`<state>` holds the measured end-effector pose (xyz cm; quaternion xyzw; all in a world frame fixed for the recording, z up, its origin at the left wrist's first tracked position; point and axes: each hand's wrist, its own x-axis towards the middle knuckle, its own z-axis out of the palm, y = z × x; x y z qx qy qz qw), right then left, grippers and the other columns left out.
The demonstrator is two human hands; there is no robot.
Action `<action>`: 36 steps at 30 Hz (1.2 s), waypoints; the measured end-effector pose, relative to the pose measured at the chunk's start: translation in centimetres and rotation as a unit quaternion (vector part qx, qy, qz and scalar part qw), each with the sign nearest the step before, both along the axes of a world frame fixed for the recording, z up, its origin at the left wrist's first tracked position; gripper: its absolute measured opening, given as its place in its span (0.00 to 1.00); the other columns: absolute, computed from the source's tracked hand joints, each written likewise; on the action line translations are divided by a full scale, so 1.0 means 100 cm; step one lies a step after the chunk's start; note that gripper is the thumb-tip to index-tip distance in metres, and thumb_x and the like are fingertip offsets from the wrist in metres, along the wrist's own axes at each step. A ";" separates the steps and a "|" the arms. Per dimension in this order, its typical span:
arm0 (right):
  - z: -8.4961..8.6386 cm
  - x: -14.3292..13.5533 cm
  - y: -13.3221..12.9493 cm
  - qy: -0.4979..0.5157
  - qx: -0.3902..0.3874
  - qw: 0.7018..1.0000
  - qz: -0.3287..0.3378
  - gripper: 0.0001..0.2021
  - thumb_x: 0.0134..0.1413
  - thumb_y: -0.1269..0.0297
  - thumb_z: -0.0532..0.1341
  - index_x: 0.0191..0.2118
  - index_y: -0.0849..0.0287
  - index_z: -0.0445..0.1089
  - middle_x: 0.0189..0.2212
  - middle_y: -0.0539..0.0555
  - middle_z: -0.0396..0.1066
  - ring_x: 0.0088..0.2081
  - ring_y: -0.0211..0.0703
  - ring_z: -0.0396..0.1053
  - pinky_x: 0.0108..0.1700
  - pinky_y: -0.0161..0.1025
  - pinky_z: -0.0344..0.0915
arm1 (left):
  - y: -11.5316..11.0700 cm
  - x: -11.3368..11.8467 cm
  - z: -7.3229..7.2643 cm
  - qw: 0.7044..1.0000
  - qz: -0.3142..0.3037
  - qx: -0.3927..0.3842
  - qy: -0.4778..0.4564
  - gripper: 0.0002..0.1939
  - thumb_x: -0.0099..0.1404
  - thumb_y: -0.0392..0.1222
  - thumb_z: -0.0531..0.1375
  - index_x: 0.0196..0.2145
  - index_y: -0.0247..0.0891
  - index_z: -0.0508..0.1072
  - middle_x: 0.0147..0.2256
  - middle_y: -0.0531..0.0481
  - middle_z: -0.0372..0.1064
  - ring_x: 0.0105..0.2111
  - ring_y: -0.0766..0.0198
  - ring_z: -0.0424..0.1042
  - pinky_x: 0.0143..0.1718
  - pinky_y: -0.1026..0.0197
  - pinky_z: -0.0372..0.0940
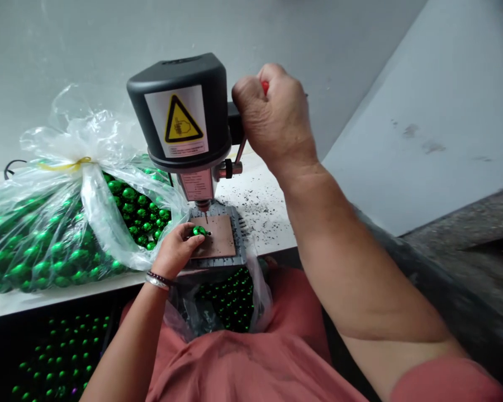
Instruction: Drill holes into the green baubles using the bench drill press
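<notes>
Drill base (pixel 240 241) on counter (pixel 254 173): shavings (pixel 262 215) 2 o'clock, wall (pixel 310 33) 12, front edge (pixel 46 303) 6. Left hand (pixel 178 245) pinching green ball (pixel 199 230); right hand (pixel 279 114) gripping lever (pixel 242 149).

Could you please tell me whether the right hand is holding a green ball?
No, the right hand grips a red knob; the left hand holds a green ball.

Backdrop: pale grey wall (pixel 318 33) | right: pale slanting panel (pixel 444 100), dark smudges (pixel 433 147) on its face, lower edge meeting a rough grey-brown surface (pixel 448 215), blurred | counter (pixel 8 302): white top, dark crumbs (pixel 262 209) scattered over its right-hand part | far left: thin black cable (pixel 14 162), curving near the counter's rear edge
</notes>
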<state>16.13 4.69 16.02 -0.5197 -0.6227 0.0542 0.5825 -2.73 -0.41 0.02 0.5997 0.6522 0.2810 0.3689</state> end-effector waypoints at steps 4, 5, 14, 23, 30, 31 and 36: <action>0.001 0.001 0.008 -0.002 -0.003 1.000 -0.005 0.14 0.50 0.57 0.48 0.21 0.58 0.46 0.19 0.45 0.44 0.24 0.30 0.42 0.28 0.33 0.44 | 0.005 0.000 -0.003 0.999 -0.010 0.009 0.036 0.23 0.52 0.47 0.60 0.46 0.37 0.70 0.41 0.47 0.73 0.39 0.60 0.72 0.38 0.61 0.66; 0.001 0.001 0.009 -0.001 -0.001 1.000 -0.004 0.14 0.50 0.56 0.48 0.21 0.58 0.46 0.20 0.45 0.44 0.24 0.30 0.42 0.28 0.33 0.44 | 0.006 0.000 -0.004 0.999 -0.015 0.007 0.043 0.22 0.52 0.47 0.60 0.45 0.38 0.71 0.40 0.48 0.74 0.38 0.60 0.72 0.37 0.61 0.66; -0.002 0.001 0.007 0.021 0.004 1.000 0.017 0.14 0.50 0.56 0.49 0.22 0.58 0.47 0.20 0.44 0.46 0.25 0.30 0.44 0.28 0.32 0.46 | 0.011 0.012 0.003 0.992 -0.034 0.023 0.119 0.24 0.51 0.47 0.61 0.46 0.39 0.72 0.35 0.50 0.73 0.34 0.61 0.72 0.36 0.62 0.65; -0.002 0.001 0.008 0.028 0.011 0.999 0.029 0.13 0.51 0.57 0.50 0.22 0.58 0.47 0.20 0.44 0.48 0.25 0.30 0.44 0.28 0.32 0.47 | 0.023 0.019 0.004 0.990 -0.091 0.026 0.105 0.24 0.50 0.45 0.62 0.46 0.40 0.74 0.33 0.53 0.73 0.33 0.62 0.71 0.39 0.64 0.65; -0.024 -0.004 -0.022 -0.002 0.144 0.990 0.000 0.11 0.55 0.61 0.51 0.26 0.58 0.50 0.20 0.44 0.46 0.23 0.28 0.45 0.27 0.29 0.50 | 0.020 0.018 -0.002 0.993 -0.086 0.032 0.073 0.24 0.50 0.45 0.61 0.46 0.38 0.73 0.32 0.53 0.73 0.31 0.64 0.70 0.37 0.64 0.65; -0.032 -0.005 -0.030 -0.013 0.169 0.985 -0.010 0.10 0.55 0.61 0.51 0.27 0.58 0.51 0.20 0.44 0.47 0.22 0.28 0.46 0.27 0.29 0.51 | 0.020 0.018 -0.003 0.993 -0.086 0.036 0.071 0.24 0.50 0.45 0.61 0.46 0.38 0.74 0.31 0.53 0.73 0.31 0.64 0.70 0.36 0.65 0.65; -0.075 -0.010 -0.062 -0.048 0.207 0.974 -0.084 0.04 0.50 0.68 0.56 0.29 0.57 0.57 0.20 0.44 0.55 0.22 0.29 0.53 0.26 0.31 0.55 | 0.019 0.017 -0.004 0.991 -0.100 0.057 0.064 0.21 0.51 0.43 0.60 0.45 0.41 0.74 0.32 0.56 0.73 0.30 0.65 0.69 0.33 0.66 0.63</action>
